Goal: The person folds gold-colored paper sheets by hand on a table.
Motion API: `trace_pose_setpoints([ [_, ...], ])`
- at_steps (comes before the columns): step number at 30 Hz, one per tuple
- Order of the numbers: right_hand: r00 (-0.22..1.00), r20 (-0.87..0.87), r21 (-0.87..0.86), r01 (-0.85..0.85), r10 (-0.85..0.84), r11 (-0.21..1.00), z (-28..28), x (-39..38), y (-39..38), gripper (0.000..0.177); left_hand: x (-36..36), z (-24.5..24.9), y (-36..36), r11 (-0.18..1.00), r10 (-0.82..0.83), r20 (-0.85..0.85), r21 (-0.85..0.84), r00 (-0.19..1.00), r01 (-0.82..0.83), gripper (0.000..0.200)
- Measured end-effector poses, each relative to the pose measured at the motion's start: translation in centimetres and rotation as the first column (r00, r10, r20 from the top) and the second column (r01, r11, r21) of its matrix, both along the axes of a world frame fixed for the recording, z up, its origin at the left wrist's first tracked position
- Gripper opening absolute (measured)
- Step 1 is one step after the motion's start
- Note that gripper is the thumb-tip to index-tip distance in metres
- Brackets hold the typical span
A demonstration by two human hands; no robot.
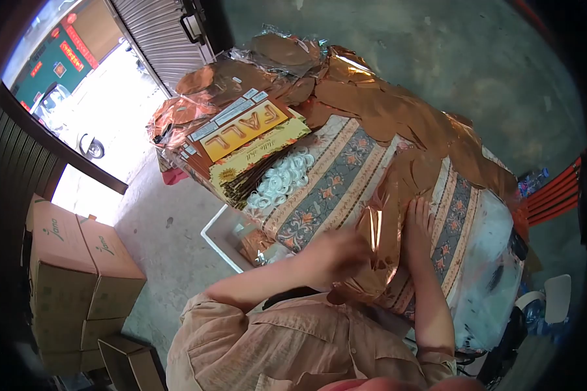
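Observation:
A shiny copper-coloured foil piece (386, 238) lies along the near part of the table, between my two hands. My left hand (338, 258), on the left side of the view, is curled and blurred beside the foil's edge; what its fingers hold, if anything, is hidden. On the foil's right side my right hand (418, 233) rests flat, fingers stretched forward. More brown foil sheets (365, 104) spread over the table's far side. Left of the centre are a pile of white rings (282, 178) and printed cards reading FALL (242, 132). A patterned cloth (332, 179) covers the table.
A white foam box (217, 242) stands below the table's left edge. Cardboard boxes (81, 260) are stacked at the left, near an open doorway. Clear plastic (486, 287) lies at the table's right end, with a white chair (557, 300) beyond.

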State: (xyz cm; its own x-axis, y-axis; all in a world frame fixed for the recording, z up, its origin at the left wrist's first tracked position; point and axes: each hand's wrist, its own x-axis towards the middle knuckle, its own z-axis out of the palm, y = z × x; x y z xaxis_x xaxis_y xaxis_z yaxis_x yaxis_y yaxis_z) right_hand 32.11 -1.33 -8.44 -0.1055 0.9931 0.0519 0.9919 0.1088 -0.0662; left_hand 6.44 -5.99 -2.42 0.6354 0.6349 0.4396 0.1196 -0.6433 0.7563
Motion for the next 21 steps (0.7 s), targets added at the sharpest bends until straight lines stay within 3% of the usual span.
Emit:
trace_pose_setpoints([
  [1, 1.0, 0.02, -0.009, 0.005, -0.005, 1.0, -0.2, 0.1, 0.1, 0.068, -0.8, -0.4, 0.7, 0.976, 0.214, 0.009, 0.033, 0.977, -0.214, 0.025],
  [2, 1.0, 0.019, -0.011, 0.003, -0.003, 1.0, 0.3, -0.3, 0.1, 0.068, -1.4, -0.5, 1.5, 0.976, 0.216, 0.007, 0.031, 0.976, -0.216, 0.025],
  [4, 0.998, -0.016, -0.065, 0.067, -0.068, 0.996, 1.8, -1.4, -0.2, 0.068, -1.8, -0.5, 3.2, 0.952, 0.306, -0.215, 0.06, 0.927, -0.3, 0.042],
  [7, 0.998, -0.063, -0.023, 0.028, -0.03, 0.999, 1.6, -1.2, -0.4, 0.067, -0.1, -0.2, 3.5, 0.968, 0.238, -0.309, 0.156, 0.921, -0.198, 0.057],
  [8, 0.997, -0.05, -0.031, 0.055, -0.057, 0.998, 1.2, -0.8, -0.4, 0.067, 0.2, -0.9, 3.9, 0.984, 0.166, -0.437, 0.135, 0.884, -0.118, 0.069],
  [13, 0.996, 0.076, 0.133, -0.057, 0.047, 0.99, -1.1, 0.4, -0.2, 0.062, 1.1, -1.5, 3.8, 0.989, 0.105, -0.488, 0.139, 0.866, -0.042, 0.071],
  [14, 0.998, -0.023, 0.087, -0.049, 0.051, 0.995, 0.3, -0.2, -0.6, 0.06, 1.0, -1.6, 3.9, 0.99, 0.073, -0.5, 0.141, 0.863, -0.002, 0.07],
  [16, 0.999, -0.02, 0.054, -0.024, 0.025, 0.998, 0.4, -0.5, -0.8, 0.061, 0.8, -1.3, 4.5, 0.986, 0.05, -0.506, 0.161, 0.861, 0.038, 0.07],
  [19, 1.0, -0.027, 0.022, -0.004, 0.004, 1.0, 1.3, -0.6, -0.5, 0.062, 0.7, 0.0, 5.5, 0.99, -0.004, -0.525, 0.115, 0.851, 0.076, 0.066],
  [21, 0.999, -0.041, -0.006, -0.008, 0.008, 1.0, 1.0, -0.5, -0.9, 0.061, 0.8, 0.7, 7.1, 0.984, -0.066, -0.333, -0.178, 0.941, 0.006, 0.058],
])
